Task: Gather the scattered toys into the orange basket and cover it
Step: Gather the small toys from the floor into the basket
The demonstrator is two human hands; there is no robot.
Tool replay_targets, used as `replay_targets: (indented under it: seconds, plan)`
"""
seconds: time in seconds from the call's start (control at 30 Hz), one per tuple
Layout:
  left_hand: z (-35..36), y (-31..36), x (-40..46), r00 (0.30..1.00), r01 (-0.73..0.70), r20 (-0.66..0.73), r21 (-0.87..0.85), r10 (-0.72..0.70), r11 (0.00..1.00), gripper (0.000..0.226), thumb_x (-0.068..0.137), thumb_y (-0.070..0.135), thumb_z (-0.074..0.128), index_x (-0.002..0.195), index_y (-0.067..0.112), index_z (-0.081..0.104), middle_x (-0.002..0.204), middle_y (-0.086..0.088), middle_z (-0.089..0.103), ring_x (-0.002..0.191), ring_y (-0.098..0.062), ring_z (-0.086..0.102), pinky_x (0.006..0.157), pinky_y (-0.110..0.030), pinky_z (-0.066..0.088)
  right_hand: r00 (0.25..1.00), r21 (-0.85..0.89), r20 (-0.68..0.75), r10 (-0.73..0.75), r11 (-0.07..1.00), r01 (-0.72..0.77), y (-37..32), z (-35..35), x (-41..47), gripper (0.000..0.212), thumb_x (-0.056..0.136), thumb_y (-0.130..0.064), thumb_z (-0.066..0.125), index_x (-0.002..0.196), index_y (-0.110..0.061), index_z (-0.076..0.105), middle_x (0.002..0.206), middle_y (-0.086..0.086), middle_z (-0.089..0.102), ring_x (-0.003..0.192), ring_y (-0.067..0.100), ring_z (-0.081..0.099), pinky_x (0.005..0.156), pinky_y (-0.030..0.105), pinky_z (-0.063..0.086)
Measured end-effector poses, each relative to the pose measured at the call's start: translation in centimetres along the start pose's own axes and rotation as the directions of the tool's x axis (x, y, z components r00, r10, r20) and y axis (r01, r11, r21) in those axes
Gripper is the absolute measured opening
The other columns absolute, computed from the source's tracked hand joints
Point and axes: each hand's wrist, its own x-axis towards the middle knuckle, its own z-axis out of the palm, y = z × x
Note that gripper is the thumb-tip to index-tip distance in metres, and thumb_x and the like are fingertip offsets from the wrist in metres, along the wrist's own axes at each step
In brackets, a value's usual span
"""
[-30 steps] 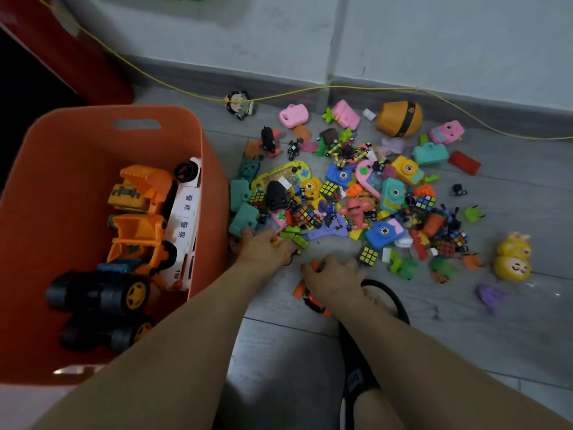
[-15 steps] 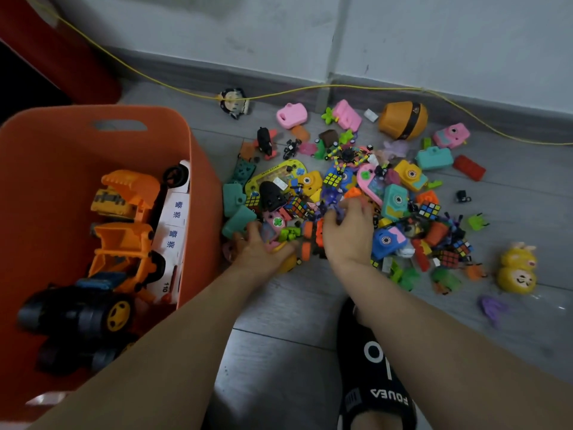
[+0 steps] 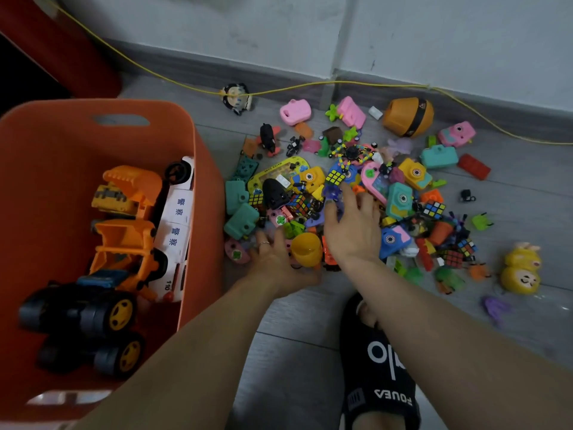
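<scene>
**Two hands scoop at the toy pile**

I start with the orange basket [image 3: 198, 193]. It sits on the floor at my left, right beside the toy pile [image 3: 356, 197], so I think toys only need a short trip to go in. Inside it I see an orange digger truck [image 3: 124, 212], a white police car [image 3: 175, 225] and a black truck with yellow wheels [image 3: 90, 315]. I see no lid anywhere in view.

Most small toys are not in the basket yet. They lie on the grey floor [image 3: 294, 352] between the basket and the wall [image 3: 434, 35].

My left hand [image 3: 276, 262] lies low at the near edge of the pile, next to a yellow cup-shaped toy [image 3: 305, 249]. Its fingers look loosely spread and touch the toys; I cannot see them wrapped around anything. My right hand [image 3: 353, 225] rests flat on top of the pile with fingers wide apart, near a little puzzle cube [image 3: 335, 176]. I think the wide fingers are there to pull many toys together at once.

Farther out sit a yellow bunny toy [image 3: 521, 268], an orange egg-shaped toy [image 3: 407, 116] and a yellow cord [image 3: 310, 86] along the wall. My black slipper [image 3: 381, 373] is just below the hands.
</scene>
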Motion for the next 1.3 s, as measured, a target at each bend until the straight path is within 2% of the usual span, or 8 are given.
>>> replay_targets:
  seconds: [0.1,0.27,0.43,0.87,1.0,1.13,1.23,1.3]
  plan:
    - [0.0,-0.3,0.1,1.000,-0.010,-0.007,-0.059,0.010,0.998,0.123,0.042,0.064,0.081,0.143,0.039,0.015,0.153,-0.004,-0.003,0.141,-0.039,0.022,0.109,-0.049,0.036,1.000,-0.078,0.025,0.010,0.997,-0.008,1.2,-0.1,-0.1,0.055,0.098,-0.053,0.031,0.150,-0.035,0.026,0.153,0.003,0.028,0.136,0.034,0.028,0.103,0.056,0.035]
    - [0.0,0.2,0.4,1.000,0.015,0.012,-0.106,-0.014,0.994,0.129,0.050,0.059,0.087,0.149,0.042,0.006,0.157,-0.008,-0.011,0.146,-0.040,0.014,0.114,-0.047,0.029,0.964,-0.084,-0.263,0.026,0.995,-0.050,3.9,-2.4,0.3,0.049,0.099,-0.044,0.035,0.145,-0.027,0.041,0.143,0.010,0.043,0.125,0.036,0.042,0.097,0.051,0.039]
    - [0.4,1.8,0.7,0.998,0.057,0.018,-0.136,-0.055,0.989,0.120,0.051,0.063,0.085,0.146,0.051,0.013,0.155,-0.006,-0.008,0.144,-0.043,0.013,0.115,-0.051,0.028,0.923,-0.037,-0.003,0.384,0.923,-0.384,5.4,-2.8,0.1,0.057,0.096,-0.063,0.016,0.151,-0.048,0.013,0.161,0.006,0.011,0.145,0.035,0.010,0.109,0.064,0.023]
    - [1.3,2.4,0.7,0.998,0.014,-0.062,-0.161,-0.025,0.987,0.087,0.064,0.053,0.082,0.138,0.048,0.037,0.147,-0.011,0.008,0.131,-0.040,0.038,0.110,-0.034,0.035,0.957,-0.042,0.139,0.255,0.967,-0.251,5.1,-2.2,-1.5,0.056,0.096,-0.064,0.023,0.147,-0.044,0.024,0.152,0.003,0.017,0.135,0.043,0.014,0.103,0.053,0.031]
    - [0.9,2.2,0.8,1.000,0.011,0.001,-0.226,-0.011,0.974,0.062,0.075,0.041,0.078,0.130,0.044,0.049,0.136,-0.007,0.015,0.101,-0.023,0.046,0.099,-0.029,0.047,0.965,-0.090,0.140,0.222,0.973,-0.211,5.5,-1.2,-1.2,0.062,0.089,-0.069,0.015,0.144,-0.043,0.025,0.151,0.001,0.025,0.138,0.038,0.016,0.100,0.052,0.029]
    - [-0.1,3.4,0.6,0.990,0.096,0.127,-0.325,-0.057,0.941,0.060,0.081,0.050,0.070,0.136,0.046,0.044,0.134,-0.003,0.017,0.118,-0.023,0.037,0.072,-0.022,0.043,0.930,-0.088,0.215,0.298,0.954,-0.286,5.5,-0.9,-0.6,0.068,0.080,-0.070,0.004,0.138,-0.045,0.028,0.155,0.001,0.022,0.135,0.043,0.015,0.102,0.055,0.018]
    - [-0.1,3.8,0.8,0.986,0.104,0.155,-0.234,-0.068,0.967,0.085,0.064,0.074,0.071,0.138,0.053,0.034,0.149,-0.003,0.009,0.138,-0.032,0.027,0.092,-0.027,0.041,0.905,-0.160,0.326,0.272,0.960,-0.230,5.3,-1.4,0.0,0.057,0.090,-0.059,0.003,0.141,-0.047,0.025,0.160,-0.001,0.016,0.141,0.040,0.007,0.107,0.058,0.006]
    - [0.4,4.0,1.0,0.985,0.102,0.147,-0.103,-0.086,0.989,0.100,0.043,0.086,0.070,0.131,0.059,0.031,0.153,-0.003,0.004,0.139,-0.040,0.024,0.106,-0.045,0.040,0.880,-0.137,0.372,0.294,0.955,-0.261,5.2,-2.1,0.5,0.054,0.097,-0.056,0.010,0.147,-0.042,0.023,0.160,0.000,0.020,0.146,0.033,0.002,0.112,0.057,0.002]
